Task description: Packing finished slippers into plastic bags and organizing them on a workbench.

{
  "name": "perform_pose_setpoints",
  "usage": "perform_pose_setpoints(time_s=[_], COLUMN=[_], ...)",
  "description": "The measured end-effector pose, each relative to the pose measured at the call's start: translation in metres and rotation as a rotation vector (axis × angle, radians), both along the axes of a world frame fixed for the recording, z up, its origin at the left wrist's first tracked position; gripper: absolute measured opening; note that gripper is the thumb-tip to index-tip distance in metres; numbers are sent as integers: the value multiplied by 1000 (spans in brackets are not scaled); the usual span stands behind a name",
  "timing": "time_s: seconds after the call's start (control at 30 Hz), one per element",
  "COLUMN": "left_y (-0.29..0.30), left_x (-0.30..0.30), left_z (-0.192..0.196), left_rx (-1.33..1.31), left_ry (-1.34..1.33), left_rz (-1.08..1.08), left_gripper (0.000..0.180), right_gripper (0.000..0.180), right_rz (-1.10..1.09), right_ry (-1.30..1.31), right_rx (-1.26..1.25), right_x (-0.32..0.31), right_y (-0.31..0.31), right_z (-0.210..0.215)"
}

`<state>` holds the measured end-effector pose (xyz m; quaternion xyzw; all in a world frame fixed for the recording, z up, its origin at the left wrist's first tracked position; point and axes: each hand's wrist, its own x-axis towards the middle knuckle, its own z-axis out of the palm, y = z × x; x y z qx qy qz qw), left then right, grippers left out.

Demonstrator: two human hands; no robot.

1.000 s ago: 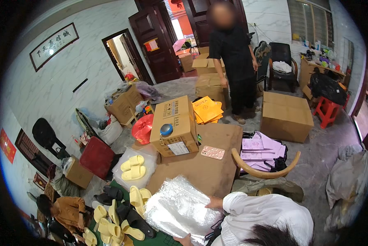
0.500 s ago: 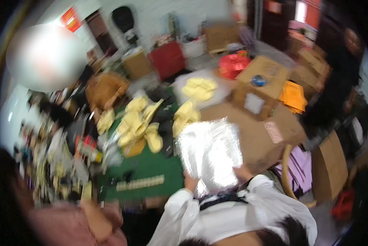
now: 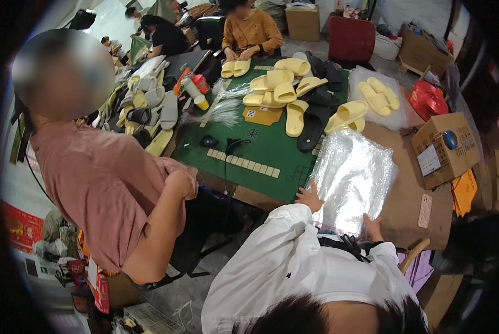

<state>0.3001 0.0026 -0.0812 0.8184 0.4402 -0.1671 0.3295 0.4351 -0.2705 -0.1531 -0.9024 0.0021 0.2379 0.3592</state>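
Flanking hands, head view: left hand (image 3: 310, 197) spread open against the left edge of a flat, silvery, see-through plastic stack (image 3: 355, 172); right hand (image 3: 373, 227) touches its lower right edge, grip impossible to tell.
Silvery stack: near side of the table, between both hands, probably to keep it steady.
Slippers: pale yellow foam slippers (image 3: 283, 86) heaped beyond, perhaps leaving the stack room.
Phone: pink patterned phone (image 3: 425, 210), right, apart from the stack.

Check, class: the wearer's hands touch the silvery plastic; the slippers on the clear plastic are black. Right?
Wrong colour: the head view shows yellow slippers, not black, on the clear plastic. Left hand and right hand touch the silvery plastic.
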Motion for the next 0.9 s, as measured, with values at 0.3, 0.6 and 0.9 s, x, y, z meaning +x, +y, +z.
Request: perform_pose_setpoints(time_s=[0.3,0.6,0.9], left_y=[0,-1,-2], left_x=[1,0,2], left_z=[0,3,1], left_rx=[0,7,39], left_ry=[1,-11,4], left_rz=[-8,-6,-32], left_gripper=[102,103,102], right_gripper=[93,89,88], right_rz=[-58,-4,-16], right_ry=[-43,-40,-12], right_rx=[87,133,38], right_x=[2,1,7], right_y=[-5,-3,-8], right_z=[-14,-2,-15])
